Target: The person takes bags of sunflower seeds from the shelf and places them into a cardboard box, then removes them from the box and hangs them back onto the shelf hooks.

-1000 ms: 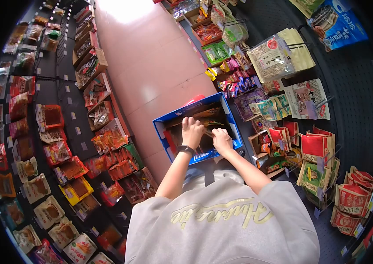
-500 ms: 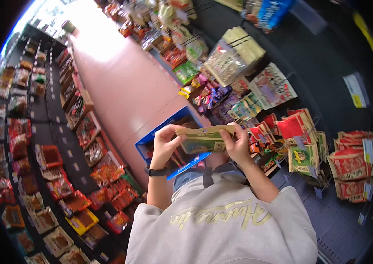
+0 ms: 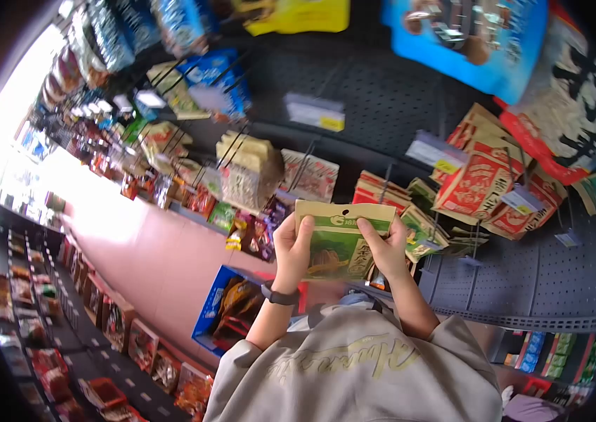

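Observation:
A green and beige snack packet (image 3: 340,243) is held upright in front of my chest, its top edge with a small hanging hole facing up. My left hand (image 3: 292,247) pinches its left side, thumb on the front. On the right side, my right hand (image 3: 386,246) grips it the same way. Below and to the left, a blue box (image 3: 208,309) holds several brown and dark packets. Behind the packet, red packets (image 3: 375,191) and green packets (image 3: 421,228) hang on hooks.
Pegboard shelving (image 3: 375,91) with hanging bags and price tags rises ahead. Red and beige packets (image 3: 481,186) hang at the right. A dark lower shelf (image 3: 523,281) juts out at right. Another stocked shelf (image 3: 66,330) lines the left of the pink aisle floor (image 3: 150,260).
From the blue box, my hands have lifted the green packet and turned its front towards me. The view has swung right towards the hanging packets, and the box now appears lower left.

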Tool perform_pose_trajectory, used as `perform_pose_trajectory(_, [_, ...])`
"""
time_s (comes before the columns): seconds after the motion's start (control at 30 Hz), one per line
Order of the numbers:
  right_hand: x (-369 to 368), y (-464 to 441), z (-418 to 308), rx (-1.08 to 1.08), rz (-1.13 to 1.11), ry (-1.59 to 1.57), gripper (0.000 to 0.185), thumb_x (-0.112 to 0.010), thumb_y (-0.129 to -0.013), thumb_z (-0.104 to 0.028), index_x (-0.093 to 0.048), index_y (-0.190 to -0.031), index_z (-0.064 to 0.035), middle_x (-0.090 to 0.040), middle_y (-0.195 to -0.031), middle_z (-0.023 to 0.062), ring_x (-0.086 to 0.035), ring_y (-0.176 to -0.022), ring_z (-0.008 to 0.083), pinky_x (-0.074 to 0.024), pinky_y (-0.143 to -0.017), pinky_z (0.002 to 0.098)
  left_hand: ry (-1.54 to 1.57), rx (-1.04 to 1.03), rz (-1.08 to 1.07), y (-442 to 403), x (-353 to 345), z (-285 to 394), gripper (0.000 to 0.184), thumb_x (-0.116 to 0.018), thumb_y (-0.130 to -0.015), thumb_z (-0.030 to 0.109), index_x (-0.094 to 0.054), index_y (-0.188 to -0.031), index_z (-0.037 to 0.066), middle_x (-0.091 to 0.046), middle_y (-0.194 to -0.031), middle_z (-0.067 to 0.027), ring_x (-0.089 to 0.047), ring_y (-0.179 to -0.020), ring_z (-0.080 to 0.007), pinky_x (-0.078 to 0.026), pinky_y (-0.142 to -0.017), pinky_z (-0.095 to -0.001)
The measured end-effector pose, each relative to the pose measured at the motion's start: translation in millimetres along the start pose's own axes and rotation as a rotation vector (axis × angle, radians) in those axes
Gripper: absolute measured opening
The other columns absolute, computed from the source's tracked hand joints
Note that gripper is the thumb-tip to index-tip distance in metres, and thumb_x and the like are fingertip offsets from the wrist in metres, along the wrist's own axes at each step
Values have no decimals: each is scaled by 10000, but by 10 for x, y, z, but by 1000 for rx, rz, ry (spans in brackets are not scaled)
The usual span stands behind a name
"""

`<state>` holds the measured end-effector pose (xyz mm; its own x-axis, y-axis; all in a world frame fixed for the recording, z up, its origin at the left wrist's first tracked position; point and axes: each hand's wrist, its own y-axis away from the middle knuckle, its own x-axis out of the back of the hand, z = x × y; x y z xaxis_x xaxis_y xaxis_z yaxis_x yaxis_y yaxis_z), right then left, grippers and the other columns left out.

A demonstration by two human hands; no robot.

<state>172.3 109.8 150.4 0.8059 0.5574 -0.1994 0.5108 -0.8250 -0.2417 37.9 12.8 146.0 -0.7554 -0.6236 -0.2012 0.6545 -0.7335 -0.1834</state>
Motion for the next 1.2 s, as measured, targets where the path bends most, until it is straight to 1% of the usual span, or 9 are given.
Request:
perform_pose_trajectory(0.23, [625, -298, -366, 91, 171, 24, 176, -634, -856, -103, -582, -970, 21, -642, -897, 50, -580, -781, 81, -464, -712, 224, -12, -37, -76, -424, -908, 16, 220, -540, -926, 174, -621, -918, -30, -575, -741, 43, -437, -644, -9, -356, -565, -165])
perform_pose_trajectory(0.37, [803, -475, -470, 209, 238, 97, 160, -629, -855, -92, -580, -951, 25, -642, -876, 54, -581, -783, 79, -468, -704, 226, -65, -88, -116, -692, -1186, 43, 186, -547, -911, 141, -608, -877, -31, -579, -743, 34, -466, -663, -15, -382, -580, -171])
perform_pose_trajectory(0.5, [847, -561, -625, 276, 267, 134, 155, -649, -837, -103, -594, -900, 28, -643, -753, 42, -568, -618, 67, -450, -562, 213, 48, -199, -97, -790, -1369, 81, 150, -543, -897, 105, -602, -859, -27, -592, -759, 14, -494, -693, -27, -407, -615, -182])
perform_pose_trajectory(0.53, [857, -611, -602, 390, 287, 200, 168, -666, -821, -114, -591, -852, 33, -646, -714, 60, -590, -590, 89, -455, -537, 225, 43, -224, -84, -792, -1376, 82, 145, -543, -894, 100, -602, -857, -28, -593, -760, 11, -499, -698, -30, -411, -622, -186])
perform_pose_trajectory(0.73, [902, -690, -708, 314, 186, 196, 178, -682, -799, -102, -570, -807, 36, -636, -699, 107, -618, -580, 130, -465, -506, 251, 50, -279, 52, -824, -1391, 48, 152, -570, -875, 108, -573, -795, -21, -577, -726, -2, -496, -664, -43, -405, -606, -200])
perform_pose_trajectory(0.77, [907, -704, -711, 288, 173, 177, 177, -682, -798, -99, -569, -806, 37, -634, -701, 109, -618, -579, 134, -465, -505, 252, 16, -287, -29, -836, -1368, 58, 144, -526, -927, 161, -526, -838, 48, -567, -766, -3, -509, -703, -47, -410, -631, -204])
perform_pose_trajectory(0.9, [932, -802, -693, 383, 166, 191, 168, -689, -795, -98, -577, -813, 26, -620, -694, 109, -613, -559, 152, -460, -493, 257, -11, -294, 10, -865, -1429, 120, 145, -522, -931, 166, -511, -821, 73, -511, -735, 31, -472, -672, -38, -395, -615, -200])
perform_pose_trajectory(1.0, [963, -810, -696, 434, 142, 253, 138, -663, -817, -62, -575, -849, 39, -631, -713, 57, -573, -596, 69, -443, -516, 213, -22, -295, 51, -861, -1432, 81, 132, -520, -931, 164, -503, -832, 79, -509, -764, 29, -470, -684, -41, -400, -614, -208])
perform_pose_trajectory(1.2, [992, -805, -701, 440, 72, 293, 137, -667, -811, -60, -578, -836, 41, -630, -686, 64, -579, -576, 70, -444, -500, 212, 32, -298, 188, -840, -1507, 43, 209, -554, -910, 183, -520, -760, 41, -509, -670, 37, -422, -599, -25, -338, -531, -193])
